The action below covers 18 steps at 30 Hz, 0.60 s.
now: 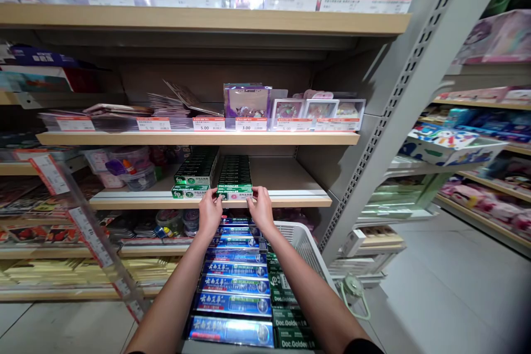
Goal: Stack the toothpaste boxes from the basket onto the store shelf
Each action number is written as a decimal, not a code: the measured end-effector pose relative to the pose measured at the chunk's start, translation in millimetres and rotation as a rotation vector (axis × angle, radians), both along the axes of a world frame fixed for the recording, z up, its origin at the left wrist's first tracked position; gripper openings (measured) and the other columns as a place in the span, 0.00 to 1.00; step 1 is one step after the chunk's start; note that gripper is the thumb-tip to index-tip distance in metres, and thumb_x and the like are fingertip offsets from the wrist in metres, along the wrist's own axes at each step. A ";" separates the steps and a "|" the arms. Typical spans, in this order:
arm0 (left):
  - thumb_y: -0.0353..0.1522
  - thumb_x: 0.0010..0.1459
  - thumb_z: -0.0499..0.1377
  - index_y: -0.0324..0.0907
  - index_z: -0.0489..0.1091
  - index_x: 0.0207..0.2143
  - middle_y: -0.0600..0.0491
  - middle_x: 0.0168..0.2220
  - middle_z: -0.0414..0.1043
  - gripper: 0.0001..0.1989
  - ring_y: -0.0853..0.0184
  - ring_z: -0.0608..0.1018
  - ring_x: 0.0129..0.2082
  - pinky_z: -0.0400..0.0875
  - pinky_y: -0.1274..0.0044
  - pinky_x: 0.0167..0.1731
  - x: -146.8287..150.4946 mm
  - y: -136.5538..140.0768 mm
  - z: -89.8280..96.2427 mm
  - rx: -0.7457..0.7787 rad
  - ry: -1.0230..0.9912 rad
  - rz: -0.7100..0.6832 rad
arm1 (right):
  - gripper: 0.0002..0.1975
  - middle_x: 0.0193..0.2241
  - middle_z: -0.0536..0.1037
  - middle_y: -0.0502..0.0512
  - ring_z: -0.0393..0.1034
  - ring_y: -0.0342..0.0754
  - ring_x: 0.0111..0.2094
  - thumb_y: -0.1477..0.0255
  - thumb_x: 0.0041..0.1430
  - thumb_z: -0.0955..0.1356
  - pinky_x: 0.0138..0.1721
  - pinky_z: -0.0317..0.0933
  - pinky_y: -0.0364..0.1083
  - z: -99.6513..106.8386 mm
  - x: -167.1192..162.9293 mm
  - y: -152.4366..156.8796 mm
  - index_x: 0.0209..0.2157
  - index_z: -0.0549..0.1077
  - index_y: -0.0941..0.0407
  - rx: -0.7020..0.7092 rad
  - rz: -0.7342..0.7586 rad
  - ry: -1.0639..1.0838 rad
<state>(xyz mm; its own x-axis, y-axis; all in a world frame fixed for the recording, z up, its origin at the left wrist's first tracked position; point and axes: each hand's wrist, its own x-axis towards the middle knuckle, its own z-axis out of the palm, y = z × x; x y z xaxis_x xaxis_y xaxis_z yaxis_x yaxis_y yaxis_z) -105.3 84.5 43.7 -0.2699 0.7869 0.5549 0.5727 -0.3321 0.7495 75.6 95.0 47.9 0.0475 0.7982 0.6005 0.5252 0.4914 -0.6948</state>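
Note:
My left hand and my right hand pinch the two ends of a green and white toothpaste box at the front of a shelf row. Behind it, a row of dark green toothpaste boxes runs back into the shelf. Just to the left stands a second row of similar boxes. Beneath my forearms is a light grey basket. It holds several blue toothpaste boxes in a column, with green Doc.Golden boxes beside them on the right.
The wooden-edged shelf extends right of the rows. Overhead, another shelf carries packets and small clear boxes. Plastic tubs stand at left, near a slanted price-label strip. A grey upright rises at right.

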 end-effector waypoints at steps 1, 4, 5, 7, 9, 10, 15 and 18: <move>0.34 0.62 0.54 0.38 0.67 0.49 0.42 0.43 0.75 0.15 0.58 0.79 0.41 0.73 0.66 0.44 0.8 1.5 -0.3 0.007 0.026 0.011 | 0.12 0.42 0.68 0.58 0.67 0.52 0.43 0.79 0.57 0.63 0.48 0.65 0.51 -0.1 -0.5 2.0 0.43 0.65 0.55 0.000 -0.003 0.001; 0.34 0.63 0.52 0.39 0.66 0.50 0.42 0.44 0.74 0.14 0.56 0.78 0.43 0.71 0.64 0.46 3.3 5.9 -0.8 0.026 0.110 0.049 | 0.12 0.43 0.67 0.58 0.67 0.52 0.43 0.79 0.57 0.63 0.48 0.65 0.52 -0.2 -1.6 8.2 0.43 0.65 0.55 -0.002 -0.011 -0.010; 0.33 0.63 0.51 0.39 0.66 0.50 0.42 0.44 0.74 0.14 0.56 0.77 0.44 0.71 0.64 0.47 4.0 7.3 -0.7 0.030 0.132 0.060 | 0.12 0.43 0.67 0.58 0.67 0.52 0.43 0.78 0.57 0.63 0.48 0.66 0.52 -0.3 -1.6 10.3 0.43 0.65 0.55 -0.002 -0.013 -0.019; 0.33 0.64 0.51 0.39 0.66 0.50 0.42 0.44 0.73 0.14 0.56 0.77 0.45 0.70 0.64 0.47 5.3 9.9 -0.3 0.031 0.159 0.074 | 0.11 0.42 0.67 0.58 0.67 0.52 0.43 0.78 0.57 0.63 0.47 0.66 0.52 -0.7 -1.6 14.2 0.43 0.65 0.55 0.001 -0.021 -0.038; 0.32 0.64 0.51 0.39 0.65 0.50 0.42 0.44 0.73 0.14 0.55 0.76 0.46 0.70 0.64 0.47 6.5 12.2 0.5 0.024 0.180 0.088 | 0.11 0.42 0.68 0.59 0.68 0.52 0.43 0.77 0.58 0.63 0.46 0.66 0.52 -1.1 -1.8 17.7 0.44 0.65 0.56 0.005 -0.035 -0.054; 0.32 0.64 0.51 0.39 0.65 0.50 0.42 0.45 0.73 0.14 0.55 0.76 0.46 0.71 0.64 0.47 7.0 13.3 1.0 0.019 0.190 0.094 | 0.11 0.43 0.68 0.59 0.68 0.53 0.43 0.77 0.58 0.62 0.46 0.66 0.52 -1.3 -2.1 19.3 0.44 0.65 0.56 0.006 -0.043 -0.060; 0.30 0.64 0.49 0.38 0.64 0.51 0.40 0.46 0.73 0.14 0.55 0.76 0.47 0.70 0.64 0.47 9.9 17.7 2.1 0.006 0.236 0.114 | 0.12 0.44 0.68 0.61 0.68 0.53 0.42 0.77 0.58 0.62 0.45 0.65 0.52 -1.9 -4.4 26.5 0.45 0.65 0.57 0.002 -0.080 -0.082; 0.30 0.64 0.49 0.37 0.64 0.51 0.39 0.47 0.72 0.15 0.53 0.75 0.48 0.70 0.63 0.47 11.2 18.5 2.0 -0.007 0.247 0.127 | 0.12 0.44 0.68 0.61 0.68 0.53 0.42 0.77 0.58 0.62 0.45 0.66 0.51 -3.6 -5.3 29.2 0.45 0.65 0.57 0.001 -0.080 -0.080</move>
<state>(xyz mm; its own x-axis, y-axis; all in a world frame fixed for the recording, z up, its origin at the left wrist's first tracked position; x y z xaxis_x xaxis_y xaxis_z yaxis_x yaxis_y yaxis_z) -94.1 103.1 45.7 -0.2238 0.7592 0.6111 0.7751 -0.2416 0.5839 70.4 124.2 44.2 0.0631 0.7931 0.6057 0.6169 0.4461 -0.6484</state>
